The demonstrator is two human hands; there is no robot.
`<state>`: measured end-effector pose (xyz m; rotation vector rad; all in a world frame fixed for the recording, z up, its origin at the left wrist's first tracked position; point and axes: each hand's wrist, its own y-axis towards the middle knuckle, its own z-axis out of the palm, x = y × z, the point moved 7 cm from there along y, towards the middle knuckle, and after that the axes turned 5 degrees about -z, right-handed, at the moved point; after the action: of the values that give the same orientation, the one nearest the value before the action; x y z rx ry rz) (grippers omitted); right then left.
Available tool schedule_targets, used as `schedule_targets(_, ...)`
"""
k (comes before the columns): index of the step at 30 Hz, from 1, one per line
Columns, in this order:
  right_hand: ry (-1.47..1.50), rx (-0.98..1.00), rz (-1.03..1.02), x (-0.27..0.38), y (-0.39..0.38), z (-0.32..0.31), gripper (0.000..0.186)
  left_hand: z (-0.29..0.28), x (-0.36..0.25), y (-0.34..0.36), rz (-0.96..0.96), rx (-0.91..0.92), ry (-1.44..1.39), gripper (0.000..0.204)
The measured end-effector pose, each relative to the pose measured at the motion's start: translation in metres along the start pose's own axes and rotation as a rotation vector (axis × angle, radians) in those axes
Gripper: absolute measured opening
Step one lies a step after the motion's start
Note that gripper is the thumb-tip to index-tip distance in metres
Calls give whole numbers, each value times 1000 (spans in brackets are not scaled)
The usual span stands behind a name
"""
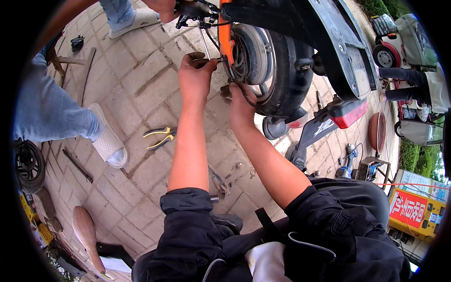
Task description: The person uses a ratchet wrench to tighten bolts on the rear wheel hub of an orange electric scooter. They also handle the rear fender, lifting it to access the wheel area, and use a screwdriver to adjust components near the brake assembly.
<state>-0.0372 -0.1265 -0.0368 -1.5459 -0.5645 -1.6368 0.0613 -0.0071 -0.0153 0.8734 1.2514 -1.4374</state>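
Note:
My left hand [194, 74] is closed in a pinch at the lower end of the orange swingarm [225, 40]. A small dark piece shows at its fingertips, too small to name. Just below, my right hand [240, 104] is closed on a thin black cable [231, 73] beside the wheel hub [251, 54]. More cable lies looped between the swingarm and the hub. The black tyre [293, 70] of this scooter wheel stands right of my hands. Above, another person's hand [162, 8] is at a black brake caliper [192, 10] with a hose hanging from it.
Yellow-handled pliers [162, 137] lie on the paving left of my forearm. A bystander's slippered foot [109, 136] is further left. A dark bar [77, 165] and a wooden mallet [84, 230] lie at lower left. A red tail light [348, 113] juts out at right, near a blue power tool [347, 162].

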Motion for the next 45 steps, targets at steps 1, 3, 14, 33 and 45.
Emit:
schedule_targets(1,-1,-1,2,0,0,0,20,1,2,1,-8,20,-30,15)
schedule_targets(3,-7,-1,0,1,0,0,20,2,5,4,-25,59,-90,15)
schedule_targets(14,-9,0,1,0,2,-2,19,6,1,4,-3,150,64,13)
schedule_targets(33,16,-2,-7,0,0,-1,18,14,-36,18,150,263,265,21)
schedule_targets(45,-6,13,-9,1,0,2,18,6,-56,-8,402,259,710,22)
